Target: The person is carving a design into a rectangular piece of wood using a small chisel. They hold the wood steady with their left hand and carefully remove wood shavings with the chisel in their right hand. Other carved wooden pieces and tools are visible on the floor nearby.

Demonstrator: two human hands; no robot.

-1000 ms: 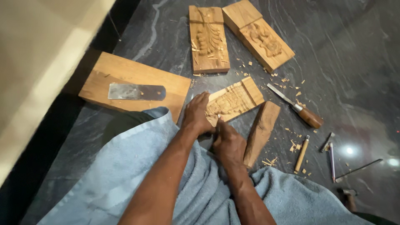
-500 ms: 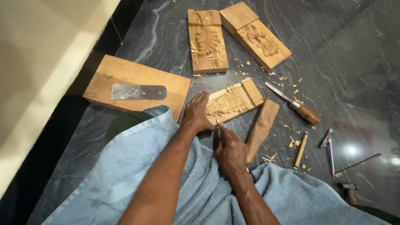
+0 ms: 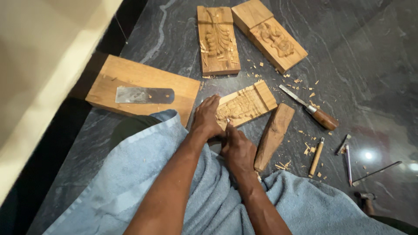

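1. The carved wood block lies on the dark stone floor, just ahead of the person's lap and a blue towel.
2. The left hand lies fingers together and flat on the block's near end, pressing it down.
3. The right hand is curled shut around a small carving tool whose tip sits at the block's near edge.
4. A wooden mallet lies just right of the right hand; a brown-handled chisel lies further right among wood chips.
5. Against half a second earlier, both hands keep almost the same hold; the right hand has shifted slightly towards the block.
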